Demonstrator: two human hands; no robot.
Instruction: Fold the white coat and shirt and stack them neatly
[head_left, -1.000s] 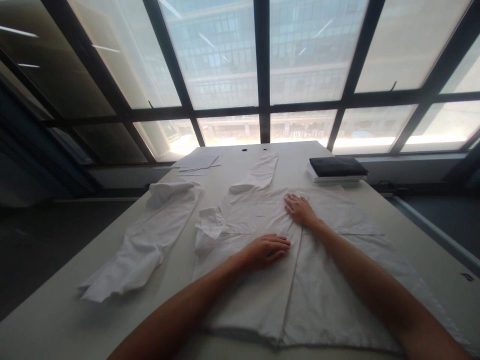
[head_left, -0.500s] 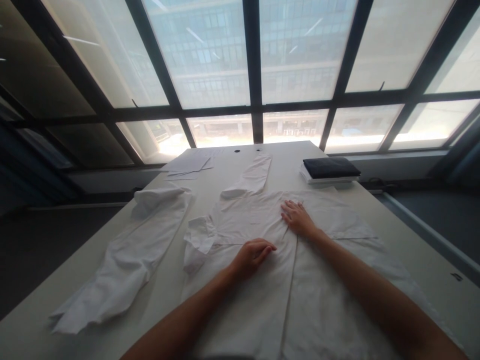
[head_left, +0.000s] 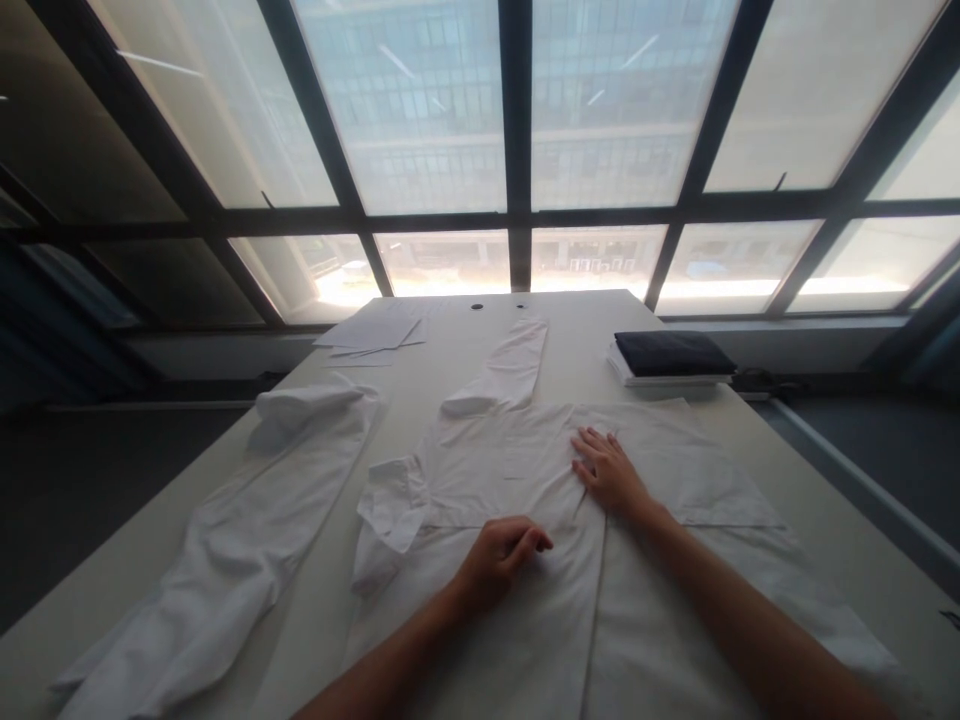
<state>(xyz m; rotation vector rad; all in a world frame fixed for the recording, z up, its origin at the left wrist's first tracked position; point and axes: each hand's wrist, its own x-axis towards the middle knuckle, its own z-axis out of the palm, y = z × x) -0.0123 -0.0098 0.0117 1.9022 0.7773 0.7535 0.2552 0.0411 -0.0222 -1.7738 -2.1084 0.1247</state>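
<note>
A white collared garment, coat-like (head_left: pixel 517 610), lies spread out with its collar (head_left: pixel 394 495) to the left and one sleeve (head_left: pixel 499 370) stretching toward the far end. My right hand (head_left: pixel 611 475) rests flat on its upper middle, fingers apart, holding nothing. Lower and to the left, my left hand (head_left: pixel 499 560) is on the same cloth with fingers curled in and thumb against them. Its fingertips are partly hidden, so whether cloth is pinched there does not show. A long seam or edge runs down the garment between my forearms.
A crumpled length of white cloth (head_left: pixel 225 560) lies along the left side of the white table (head_left: pixel 577 350). Paper sheets (head_left: pixel 371 330) are at the far left. A folded dark cloth (head_left: pixel 673 353) tops a white stack (head_left: pixel 675 380) at the far right. Windows stand behind.
The view has shifted slightly, so the table's contents sit lower in the picture. My left hand's fingers look more curled in. My right hand stays flat on the garment.
</note>
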